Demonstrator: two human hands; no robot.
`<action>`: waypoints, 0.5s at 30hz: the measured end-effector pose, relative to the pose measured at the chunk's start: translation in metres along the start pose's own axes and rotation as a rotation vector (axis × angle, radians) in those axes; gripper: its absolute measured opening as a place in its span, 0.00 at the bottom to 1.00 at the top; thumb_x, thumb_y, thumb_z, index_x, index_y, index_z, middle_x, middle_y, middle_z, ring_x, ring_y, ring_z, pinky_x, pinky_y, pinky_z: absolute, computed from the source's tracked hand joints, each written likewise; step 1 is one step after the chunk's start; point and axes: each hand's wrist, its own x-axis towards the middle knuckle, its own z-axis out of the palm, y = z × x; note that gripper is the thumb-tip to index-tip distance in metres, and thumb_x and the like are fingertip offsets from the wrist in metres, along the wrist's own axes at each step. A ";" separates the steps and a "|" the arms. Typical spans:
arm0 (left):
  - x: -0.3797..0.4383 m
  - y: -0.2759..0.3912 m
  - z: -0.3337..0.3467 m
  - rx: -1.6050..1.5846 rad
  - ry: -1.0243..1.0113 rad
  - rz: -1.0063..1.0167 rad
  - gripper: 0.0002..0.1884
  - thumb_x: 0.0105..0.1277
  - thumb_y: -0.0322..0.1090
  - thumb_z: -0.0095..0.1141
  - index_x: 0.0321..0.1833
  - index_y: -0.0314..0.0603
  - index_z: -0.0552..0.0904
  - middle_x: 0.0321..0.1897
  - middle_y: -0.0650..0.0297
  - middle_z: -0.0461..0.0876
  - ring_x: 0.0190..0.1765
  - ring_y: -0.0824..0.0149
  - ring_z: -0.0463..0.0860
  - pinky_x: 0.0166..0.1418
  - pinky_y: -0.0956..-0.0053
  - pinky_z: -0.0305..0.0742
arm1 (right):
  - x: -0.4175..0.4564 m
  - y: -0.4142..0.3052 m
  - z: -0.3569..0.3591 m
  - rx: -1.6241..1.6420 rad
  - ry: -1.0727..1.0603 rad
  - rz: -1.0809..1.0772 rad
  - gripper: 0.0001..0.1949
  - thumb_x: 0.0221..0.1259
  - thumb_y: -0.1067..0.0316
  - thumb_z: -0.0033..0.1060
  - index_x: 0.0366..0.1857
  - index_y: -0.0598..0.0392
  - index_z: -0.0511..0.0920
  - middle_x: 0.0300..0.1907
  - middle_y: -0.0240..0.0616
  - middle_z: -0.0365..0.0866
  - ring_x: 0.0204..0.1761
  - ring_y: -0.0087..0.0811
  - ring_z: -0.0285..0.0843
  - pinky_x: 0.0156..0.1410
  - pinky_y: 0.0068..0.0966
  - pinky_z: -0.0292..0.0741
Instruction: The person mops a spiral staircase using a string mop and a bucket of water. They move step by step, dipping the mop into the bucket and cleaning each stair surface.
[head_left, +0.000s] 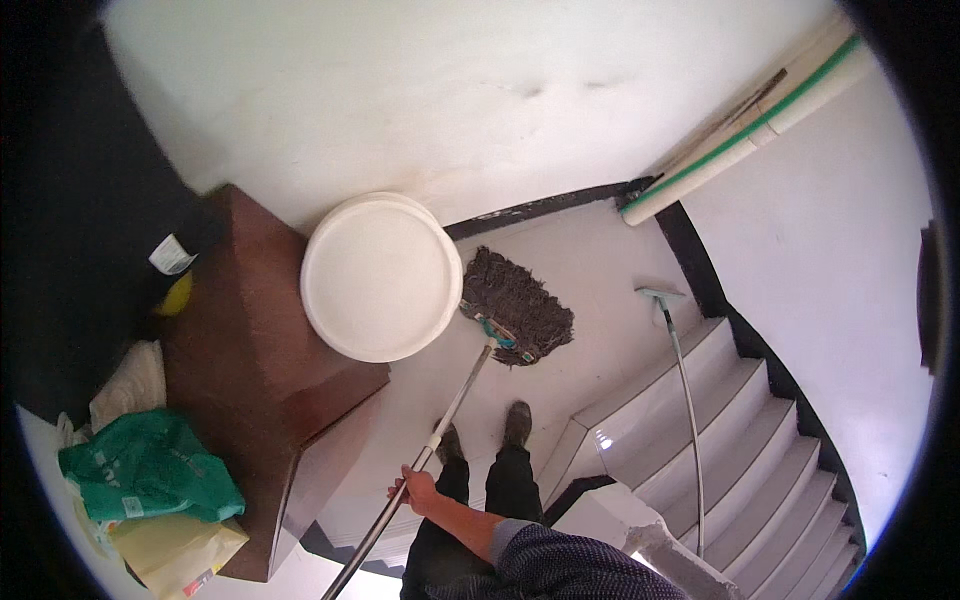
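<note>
My right hand (414, 489) is closed around the metal pole of a flat mop (521, 304). The mop's dark, shaggy head lies flat on the pale landing floor, ahead of my shoes. Teal plastic fittings show where the pole meets it. The pole slants down to the lower left and leaves the picture at the bottom edge. My left hand is out of view. Close to the left side of the mop head is a large round white tub (381, 277), seen from above with its pale top facing me.
Stairs (720, 435) curve along the right wall. A floor squeegee (682, 375) lies across their near end, its handle reaching a low parapet (622, 517). White and green pipes (750, 142) lean in the corner. Left stands a brown cabinet-like block (255, 360) beside a green bag (154, 465).
</note>
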 end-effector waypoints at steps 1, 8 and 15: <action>0.008 -0.018 -0.006 0.265 -0.057 0.232 0.16 0.68 0.39 0.60 0.52 0.36 0.84 0.33 0.58 0.84 0.33 0.64 0.81 0.31 0.70 0.77 | -0.001 0.002 0.000 -0.028 0.018 0.010 0.11 0.74 0.60 0.50 0.42 0.57 0.69 0.29 0.40 0.73 0.29 0.44 0.81 0.40 0.49 0.86; 0.052 0.072 -0.014 0.299 -0.182 0.087 0.16 0.67 0.45 0.63 0.36 0.35 0.87 0.16 0.63 0.77 0.20 0.66 0.70 0.25 0.64 0.67 | -0.029 -0.036 0.007 -0.013 0.014 -0.085 0.12 0.71 0.64 0.55 0.43 0.62 0.68 0.29 0.40 0.75 0.27 0.41 0.82 0.32 0.42 0.85; 0.066 0.208 0.067 0.238 -0.388 0.089 0.15 0.67 0.43 0.61 0.34 0.36 0.87 0.22 0.59 0.85 0.24 0.65 0.80 0.29 0.64 0.74 | -0.007 -0.165 -0.043 -0.133 0.110 -0.396 0.11 0.69 0.65 0.55 0.30 0.61 0.71 0.23 0.39 0.74 0.20 0.35 0.77 0.22 0.36 0.78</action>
